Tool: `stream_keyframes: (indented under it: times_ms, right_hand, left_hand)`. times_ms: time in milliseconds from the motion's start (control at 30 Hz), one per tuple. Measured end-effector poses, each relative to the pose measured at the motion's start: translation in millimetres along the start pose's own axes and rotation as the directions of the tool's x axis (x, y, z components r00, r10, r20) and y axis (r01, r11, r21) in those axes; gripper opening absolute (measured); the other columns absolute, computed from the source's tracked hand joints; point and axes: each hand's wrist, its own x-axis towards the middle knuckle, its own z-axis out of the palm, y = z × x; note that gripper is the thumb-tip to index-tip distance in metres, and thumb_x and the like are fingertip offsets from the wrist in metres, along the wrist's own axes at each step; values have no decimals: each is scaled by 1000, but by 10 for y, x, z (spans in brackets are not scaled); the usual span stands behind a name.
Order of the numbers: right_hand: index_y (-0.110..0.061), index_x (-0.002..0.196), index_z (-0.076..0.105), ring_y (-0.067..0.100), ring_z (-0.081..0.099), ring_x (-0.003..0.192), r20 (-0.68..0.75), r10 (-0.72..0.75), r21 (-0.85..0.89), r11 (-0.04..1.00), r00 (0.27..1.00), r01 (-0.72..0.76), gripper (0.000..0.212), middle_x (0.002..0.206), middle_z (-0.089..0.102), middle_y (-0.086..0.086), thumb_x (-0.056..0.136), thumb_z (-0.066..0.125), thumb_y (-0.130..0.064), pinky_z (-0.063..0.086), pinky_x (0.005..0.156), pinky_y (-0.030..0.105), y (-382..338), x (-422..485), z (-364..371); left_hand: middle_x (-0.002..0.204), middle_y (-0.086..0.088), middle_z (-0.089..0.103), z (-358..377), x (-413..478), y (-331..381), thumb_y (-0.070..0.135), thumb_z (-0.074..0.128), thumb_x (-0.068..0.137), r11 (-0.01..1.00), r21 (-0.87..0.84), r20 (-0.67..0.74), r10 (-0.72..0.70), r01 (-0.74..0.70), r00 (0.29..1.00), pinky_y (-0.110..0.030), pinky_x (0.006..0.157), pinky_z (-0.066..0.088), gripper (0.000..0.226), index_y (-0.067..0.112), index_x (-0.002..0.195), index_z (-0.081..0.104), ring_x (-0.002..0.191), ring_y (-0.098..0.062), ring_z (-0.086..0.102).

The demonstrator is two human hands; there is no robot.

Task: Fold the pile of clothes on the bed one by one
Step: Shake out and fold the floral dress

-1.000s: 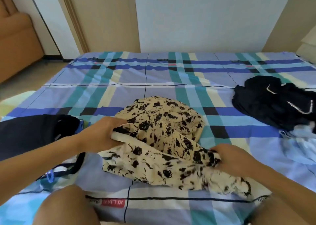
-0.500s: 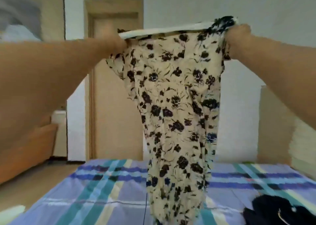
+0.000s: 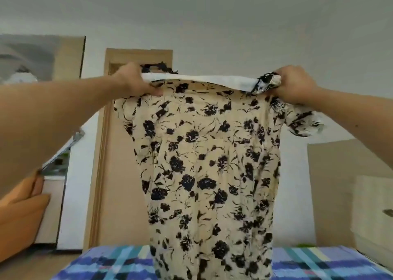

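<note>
home bedroom, plaid-sheeted bed [image 3: 319, 262], door [image 3: 119, 152]

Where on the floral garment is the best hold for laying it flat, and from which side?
Probably the white band along the top edge of the floral garment, at its two ends, one hand from each outer side, as the left hand and right hand grip it. Pulled straight, it lets the cloth hang flat towards the bed.
</note>
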Motion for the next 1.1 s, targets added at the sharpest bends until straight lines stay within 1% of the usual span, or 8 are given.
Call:
stream_keyframes:
  times_ms: [133,267,433,500,667,867,1000,1100]
  right_hand:
    - [-9,91,68,29,62,79,-118,74,66,996,990,-67,14,82,66,10,86,75,-20,45,62,32,36,148,10]
    - [-9,103,65,16,48,58,89,188,268,941,978,-205,19,76,61,6,89,75,-18,36,50,27,4,41,96]
    - [-11,107,66,33,63,83,227,148,411,882,963,-232,14,78,67,-5,94,65,-5,59,72,38,62,-312,236]
    - [-14,95,67,15,65,69,255,111,436,873,961,-217,18,69,68,-9,94,59,3,50,51,15,139,-429,265]
    - [0,72,55,11,46,38,440,136,407,851,888,-332,28,49,55,5,89,43,19,32,36,19,411,-580,348]
    - [-4,76,56,10,62,57,664,104,244,906,740,-347,28,66,64,6,83,53,22,45,56,24,653,-825,448]
    - [-12,84,74,18,68,79,603,191,48,961,775,-274,33,79,76,2,82,53,14,52,73,29,842,-973,627]
    - [-7,75,65,20,55,70,502,279,127,912,819,-389,31,69,65,4,90,44,9,42,63,27,888,-1178,769]
  left_hand:
    - [87,-5,58,-171,72,98,46,90,61,982,-173,236,-39,81,971,-32,64,46,61,10,97,56,71,-18,53]
    - [110,-10,73,-238,-91,82,61,78,68,924,-345,472,21,163,881,-43,94,50,68,13,115,64,99,-30,70]
    - [87,-9,77,-74,-211,-100,44,62,87,830,-467,477,-53,304,877,-34,66,57,41,10,112,64,75,-24,73]
    - [91,-16,76,1,-217,-205,35,62,93,867,-368,469,-140,337,872,-38,65,57,43,3,120,58,75,-30,74]
    - [84,-16,64,196,-313,-350,22,64,96,910,-210,346,-272,356,898,-24,34,47,36,-3,119,54,44,-19,63]
    - [96,-15,63,413,-442,-450,20,69,91,914,-185,360,-278,360,891,-33,60,55,37,-5,115,58,76,-29,59]
    - [103,-18,65,501,-577,-375,17,65,93,907,-235,400,-237,349,885,-40,81,53,26,-2,110,59,87,-31,59]
    - [92,-13,62,563,-688,-240,16,63,95,919,-262,367,-187,294,911,-34,71,54,15,3,100,58,76,-24,58]
